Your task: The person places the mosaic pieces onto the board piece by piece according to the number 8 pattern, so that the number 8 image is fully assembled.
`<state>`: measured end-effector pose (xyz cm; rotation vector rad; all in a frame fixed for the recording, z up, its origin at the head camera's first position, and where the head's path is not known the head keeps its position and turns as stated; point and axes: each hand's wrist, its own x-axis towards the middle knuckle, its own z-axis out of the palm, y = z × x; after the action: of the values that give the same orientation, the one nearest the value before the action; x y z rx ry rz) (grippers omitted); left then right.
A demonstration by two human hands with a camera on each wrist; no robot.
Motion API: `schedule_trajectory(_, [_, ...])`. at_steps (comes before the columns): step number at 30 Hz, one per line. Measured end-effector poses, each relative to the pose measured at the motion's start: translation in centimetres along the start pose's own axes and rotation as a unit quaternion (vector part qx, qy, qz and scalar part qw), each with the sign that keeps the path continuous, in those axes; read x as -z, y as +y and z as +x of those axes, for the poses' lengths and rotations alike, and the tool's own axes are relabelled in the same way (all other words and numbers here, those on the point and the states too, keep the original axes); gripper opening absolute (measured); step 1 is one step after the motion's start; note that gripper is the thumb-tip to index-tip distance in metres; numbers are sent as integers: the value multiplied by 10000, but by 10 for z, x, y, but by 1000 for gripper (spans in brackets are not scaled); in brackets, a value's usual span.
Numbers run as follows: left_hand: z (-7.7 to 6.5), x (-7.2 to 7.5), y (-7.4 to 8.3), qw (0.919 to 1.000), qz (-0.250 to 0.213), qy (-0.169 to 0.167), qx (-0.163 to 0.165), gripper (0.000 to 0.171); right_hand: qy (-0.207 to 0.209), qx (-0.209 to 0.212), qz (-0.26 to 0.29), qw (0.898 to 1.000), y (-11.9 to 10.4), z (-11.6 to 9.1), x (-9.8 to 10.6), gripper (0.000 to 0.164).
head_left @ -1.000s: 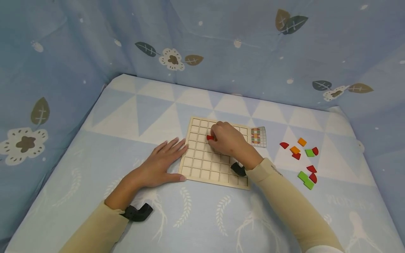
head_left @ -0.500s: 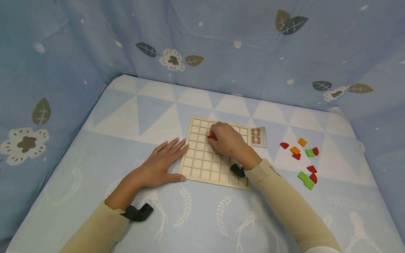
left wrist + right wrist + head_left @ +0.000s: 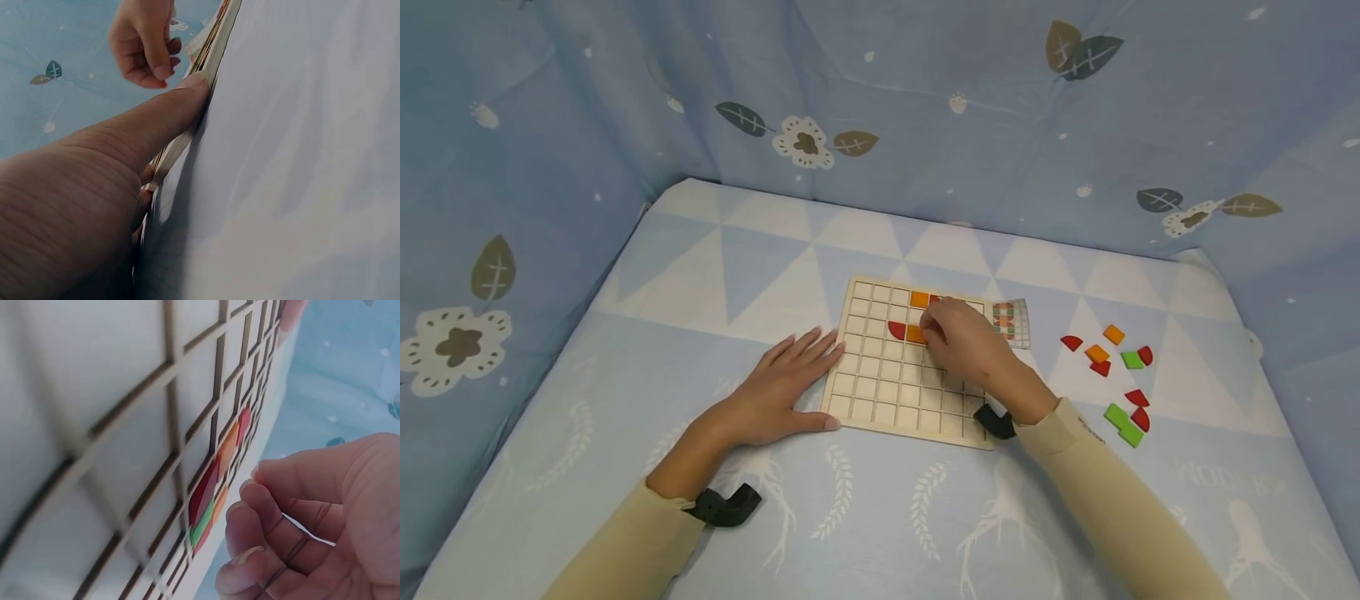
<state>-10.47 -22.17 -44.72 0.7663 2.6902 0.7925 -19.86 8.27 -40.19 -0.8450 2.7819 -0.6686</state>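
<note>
My left hand (image 3: 786, 387) lies with fingers spread at the left edge of a wooden grid board (image 3: 867, 389). Its thumb (image 3: 169, 109) touches the board's edge in the left wrist view. Over the upper part of the board hovers my right hand (image 3: 962, 340), its fingers loosely bent; nothing shows between thumb and fingertips (image 3: 244, 569) in the right wrist view. Beside it, a red quarter-round piece (image 3: 897, 330) sits in a cell next to an orange square (image 3: 915, 334). Another orange square (image 3: 920, 299) lies in the top row. A green piece (image 3: 203, 525) shows in the right wrist view.
A printed pattern card (image 3: 1017, 323) lies at the board's upper right. Farther right on the cloth are loose pieces: orange squares (image 3: 1114, 335), green squares (image 3: 1131, 433) and red quarter-rounds (image 3: 1072, 342). A patterned blue curtain (image 3: 925, 158) hangs behind the table.
My right hand has let go of the red quarter-round and moved right, leaving it in its cell and uncovering orange squares. My left hand stays put.
</note>
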Motion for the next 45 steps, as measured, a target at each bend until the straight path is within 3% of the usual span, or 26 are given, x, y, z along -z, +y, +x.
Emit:
schedule_trajectory(12, [-1,0,2,10000,-48,27,74,100,665,-369,188,9969,32,-72,24,9])
schedule_trajectory(17, [-2,-1,2,9999,-38,17,118,100,803,-699,65,9943,47,-101,36,15])
schedule_trajectory(23, [-1,0,3,9999,-5,13,140,100,686,-1099,-88,9915,65,-130,53,31])
schedule_trajectory(28, [0,0,4,9999,-44,4,127,100,342,-1554,-139,9872,85,-149,65,43])
schedule_trajectory(37, [1,0,5,9999,-48,7,118,99,-8,-2214,-423,9743,130,-169,74,70])
schedule_trajectory(45, [1,1,5,9999,-76,48,64,99,-138,-2628,-479,9635,149,-179,76,72])
